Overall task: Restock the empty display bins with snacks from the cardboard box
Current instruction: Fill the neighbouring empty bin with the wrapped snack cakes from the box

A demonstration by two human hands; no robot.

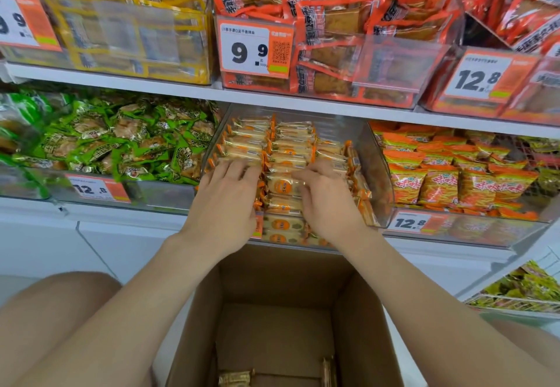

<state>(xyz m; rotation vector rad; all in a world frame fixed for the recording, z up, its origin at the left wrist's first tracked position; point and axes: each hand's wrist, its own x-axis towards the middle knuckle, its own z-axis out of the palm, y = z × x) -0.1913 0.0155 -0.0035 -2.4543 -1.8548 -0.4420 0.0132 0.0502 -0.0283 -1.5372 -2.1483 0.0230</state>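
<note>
Hands apart on binned snacks (285, 147): left hand (230, 195) flat, right hand (327, 201), grip unclear. Leftover packets (235, 379) straight below, in cardboard box (357, 311).

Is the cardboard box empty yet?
Nearly empty: the cardboard box shows bare floor, with only a few snack packets left at its near edge.

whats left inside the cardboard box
The cardboard box shows mostly bare brown floor, with a couple of gold-wrapped snack packs at its near end. The picture's bottom edge cuts off the rest, so more may lie there unseen.
</note>
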